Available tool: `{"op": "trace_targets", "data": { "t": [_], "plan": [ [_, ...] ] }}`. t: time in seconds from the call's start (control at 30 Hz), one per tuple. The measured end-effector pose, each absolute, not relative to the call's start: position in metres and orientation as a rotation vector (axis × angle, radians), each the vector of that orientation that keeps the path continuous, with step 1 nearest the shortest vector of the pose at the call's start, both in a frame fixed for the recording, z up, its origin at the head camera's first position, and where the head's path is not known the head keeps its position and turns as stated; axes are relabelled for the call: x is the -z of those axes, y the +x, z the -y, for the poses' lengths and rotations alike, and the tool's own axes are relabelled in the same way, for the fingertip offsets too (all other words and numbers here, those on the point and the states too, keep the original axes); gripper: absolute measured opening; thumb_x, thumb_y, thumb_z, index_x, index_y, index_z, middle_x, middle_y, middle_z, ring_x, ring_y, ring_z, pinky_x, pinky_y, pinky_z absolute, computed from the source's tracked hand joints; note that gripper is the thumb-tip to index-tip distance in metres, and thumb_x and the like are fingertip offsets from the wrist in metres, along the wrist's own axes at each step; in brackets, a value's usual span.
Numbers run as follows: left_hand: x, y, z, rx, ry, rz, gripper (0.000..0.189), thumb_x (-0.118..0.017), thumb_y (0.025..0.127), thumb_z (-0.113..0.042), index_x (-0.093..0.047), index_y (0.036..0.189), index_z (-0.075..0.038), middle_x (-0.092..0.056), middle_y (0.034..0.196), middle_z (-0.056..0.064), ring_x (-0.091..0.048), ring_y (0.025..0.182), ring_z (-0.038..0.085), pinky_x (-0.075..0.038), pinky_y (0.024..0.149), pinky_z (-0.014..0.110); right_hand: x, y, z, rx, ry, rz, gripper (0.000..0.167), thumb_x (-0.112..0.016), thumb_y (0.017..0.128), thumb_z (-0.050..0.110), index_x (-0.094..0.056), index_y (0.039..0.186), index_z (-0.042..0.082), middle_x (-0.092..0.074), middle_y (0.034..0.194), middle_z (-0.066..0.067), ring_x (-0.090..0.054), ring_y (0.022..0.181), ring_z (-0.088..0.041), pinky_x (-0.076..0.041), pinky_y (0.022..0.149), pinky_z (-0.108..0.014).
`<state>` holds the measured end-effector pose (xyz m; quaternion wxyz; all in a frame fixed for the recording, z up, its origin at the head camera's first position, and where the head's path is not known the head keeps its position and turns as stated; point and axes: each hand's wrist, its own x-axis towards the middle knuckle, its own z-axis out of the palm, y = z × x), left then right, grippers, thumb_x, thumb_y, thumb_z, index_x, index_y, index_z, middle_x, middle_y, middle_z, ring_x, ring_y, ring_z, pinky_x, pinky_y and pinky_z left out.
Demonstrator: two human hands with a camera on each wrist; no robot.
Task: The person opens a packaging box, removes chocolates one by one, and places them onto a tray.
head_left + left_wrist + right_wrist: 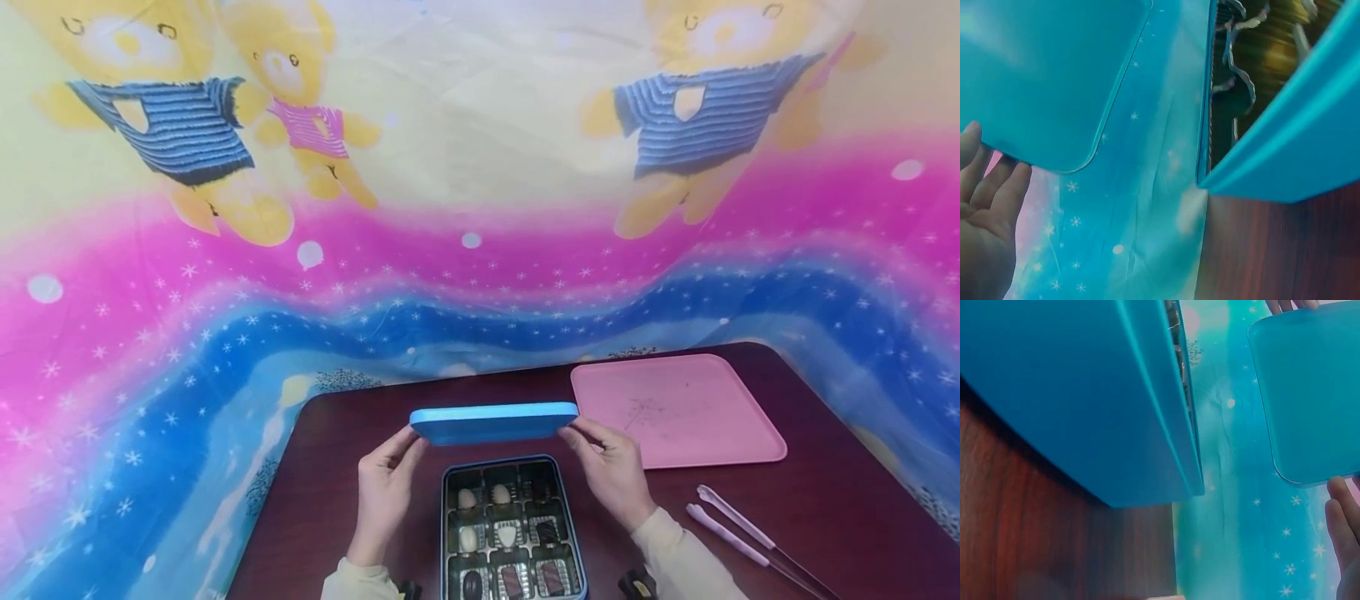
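A blue lid (pixel 493 423) is held up, tilted, above the far edge of an open blue box (pixel 581 575). My left hand (pixel 385 492) pinches its left end between thumb and fingers, and my right hand (pixel 613 477) pinches the right end. Inside the box a tray with several compartments holds pale egg-shaped pieces (pixel 501 494) and dark chocolate-like pieces (pixel 551 577). In the left wrist view the lid's underside (pixel 1041 69) shows beside the fingers (pixel 1010 197). The box's blue side wall (pixel 1072 412) fills much of the right wrist view.
On the dark wooden table (pixel 337 450) a pink tray (pixel 682 412) lies at the back right. Tongs (pixel 738 533) with pale pink tips rest right of my right arm. A patterned cloth (pixel 450 275) with bears hangs behind the table.
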<state>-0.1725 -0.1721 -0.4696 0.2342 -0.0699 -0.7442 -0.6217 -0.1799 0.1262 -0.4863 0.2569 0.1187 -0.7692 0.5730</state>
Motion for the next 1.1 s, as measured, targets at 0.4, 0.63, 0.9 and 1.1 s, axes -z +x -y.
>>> {"op": "trace_targets", "data": {
  "t": [0.4, 0.63, 0.9, 1.1],
  "plan": [
    [0.462, -0.185, 0.162, 1.787, -0.077, 1.880, 0.023, -0.076, 0.089, -0.003, -0.077, 0.111, 0.000, -0.076, 0.103, 0.014, -0.072, 0.095, 0.008, -0.058, 0.084, 0.022, 0.477, -0.190, -0.120, -1.683, 0.136, 2.039, 0.019, -0.076, 0.092, 0.020, -0.079, 0.109, 0.012, -0.078, 0.096, -0.001, -0.070, 0.092, -0.004, -0.054, 0.081, -0.015],
    [0.462, -0.190, 0.157, 1.815, -0.043, 1.765, 0.019, -0.078, 0.086, 0.002, -0.077, 0.105, 0.006, -0.078, 0.096, 0.004, -0.073, 0.092, 0.008, -0.059, 0.082, 0.024, 0.477, -0.196, -0.117, -1.727, 0.144, 1.964, 0.020, -0.077, 0.091, 0.017, -0.079, 0.110, 0.009, -0.078, 0.096, -0.007, -0.072, 0.088, -0.007, -0.056, 0.081, -0.017],
    [0.459, -0.197, 0.156, 1.886, -0.022, 1.687, 0.018, -0.076, 0.084, 0.010, -0.075, 0.102, 0.011, -0.076, 0.099, 0.008, -0.073, 0.085, 0.007, -0.060, 0.079, 0.030, 0.476, -0.200, -0.115, -1.726, 0.141, 1.949, 0.022, -0.078, 0.090, 0.016, -0.079, 0.111, 0.009, -0.077, 0.105, -0.007, -0.071, 0.093, -0.008, -0.056, 0.080, -0.016],
    [0.458, -0.201, 0.157, 1.935, 0.036, 1.759, 0.020, -0.077, 0.087, 0.001, -0.076, 0.106, 0.008, -0.074, 0.102, 0.024, -0.075, 0.083, 0.014, -0.060, 0.078, 0.032, 0.477, -0.205, -0.117, -1.687, 0.137, 1.994, 0.024, -0.078, 0.091, 0.021, -0.079, 0.112, 0.011, -0.077, 0.106, -0.004, -0.069, 0.091, -0.010, -0.055, 0.076, -0.017]
  ]
}}
